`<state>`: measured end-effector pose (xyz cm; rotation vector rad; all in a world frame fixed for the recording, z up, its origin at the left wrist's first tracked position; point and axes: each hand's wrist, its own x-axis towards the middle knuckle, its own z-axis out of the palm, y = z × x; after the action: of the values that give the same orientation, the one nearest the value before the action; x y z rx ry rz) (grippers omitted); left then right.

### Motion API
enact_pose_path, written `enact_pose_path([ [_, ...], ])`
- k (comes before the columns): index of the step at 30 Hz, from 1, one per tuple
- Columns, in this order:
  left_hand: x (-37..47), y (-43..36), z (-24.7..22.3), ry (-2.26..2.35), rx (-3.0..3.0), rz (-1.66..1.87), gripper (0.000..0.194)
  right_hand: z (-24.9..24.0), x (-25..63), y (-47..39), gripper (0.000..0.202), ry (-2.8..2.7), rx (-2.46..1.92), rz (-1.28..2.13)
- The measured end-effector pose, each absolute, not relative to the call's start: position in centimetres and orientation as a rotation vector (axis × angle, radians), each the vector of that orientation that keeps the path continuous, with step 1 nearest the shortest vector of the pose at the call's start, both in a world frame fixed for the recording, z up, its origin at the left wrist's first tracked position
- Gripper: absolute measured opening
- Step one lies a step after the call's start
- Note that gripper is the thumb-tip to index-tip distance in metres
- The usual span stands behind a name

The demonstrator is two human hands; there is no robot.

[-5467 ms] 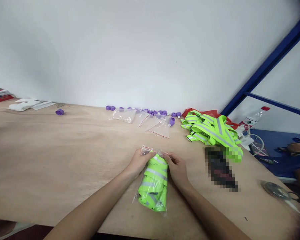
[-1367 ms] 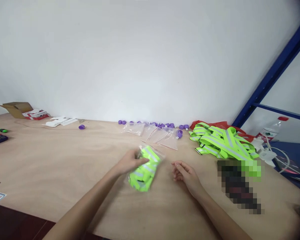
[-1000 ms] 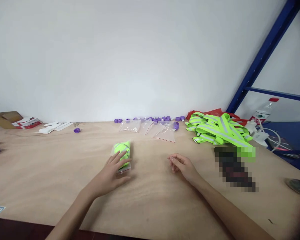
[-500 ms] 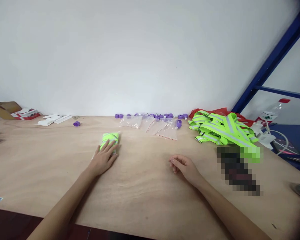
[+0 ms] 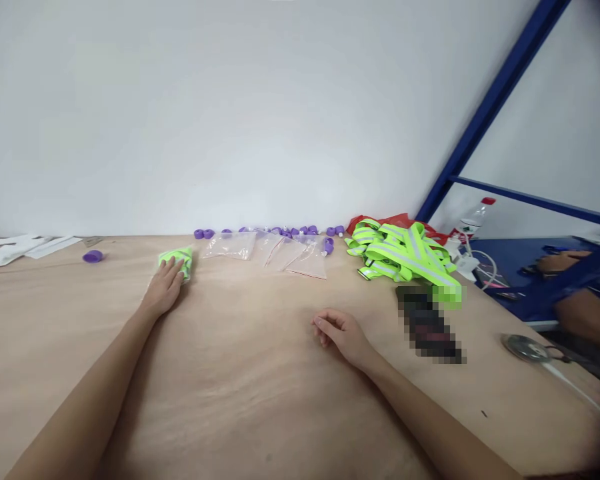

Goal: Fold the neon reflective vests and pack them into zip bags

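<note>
My left hand [image 5: 164, 288] lies flat, fingers apart, over a clear bag holding a folded neon-green strap [image 5: 183, 257] at the left of the wooden table [image 5: 230, 373]. On the table right of centre rests my right hand [image 5: 337, 332], fingers curled together; I see nothing in it. Beyond it, against the wall, several flat clear zip bags [image 5: 230, 245] overlap near a row of small purple pieces [image 5: 203, 234]. A tangled heap of neon-green reflective straps [image 5: 405, 250] sits at the back right, on red plastic [image 5: 403, 219].
A blurred-out dark object [image 5: 430, 327] lies right of my right hand. Further right are a round object with a cable [image 5: 525, 347], a bottle [image 5: 475, 217], a blue frame [image 5: 495, 100] and another person's arm [image 5: 587, 317]. White cut pieces [image 5: 13, 250] lie far left.
The view has turned to the right, so the table's things appear further left. The round object's cable and another person's arm have come into view. Both my hands keep their poses.
</note>
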<state>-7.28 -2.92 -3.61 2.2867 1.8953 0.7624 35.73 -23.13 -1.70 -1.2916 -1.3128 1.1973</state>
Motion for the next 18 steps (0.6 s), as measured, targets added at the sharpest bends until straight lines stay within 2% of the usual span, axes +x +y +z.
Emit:
enact_pose_path([
  [7,-5.4,-2.1,-2.4,1.965,2.333,0.739,0.057,-2.1,35.8,-23.1,0.031,-1.295,-1.263,1.201],
  [12,-2.9,-3.3,-1.9,1.997,2.434,0.858,0.052,-2.2,35.8,-22.9,0.031,-1.249,-1.250,1.206],
  [18,2.7,-5.0,-2.6,1.566,2.684,0.985,0.051,-2.4,35.6,-22.7,0.029,-1.214,-1.253,1.229],
])
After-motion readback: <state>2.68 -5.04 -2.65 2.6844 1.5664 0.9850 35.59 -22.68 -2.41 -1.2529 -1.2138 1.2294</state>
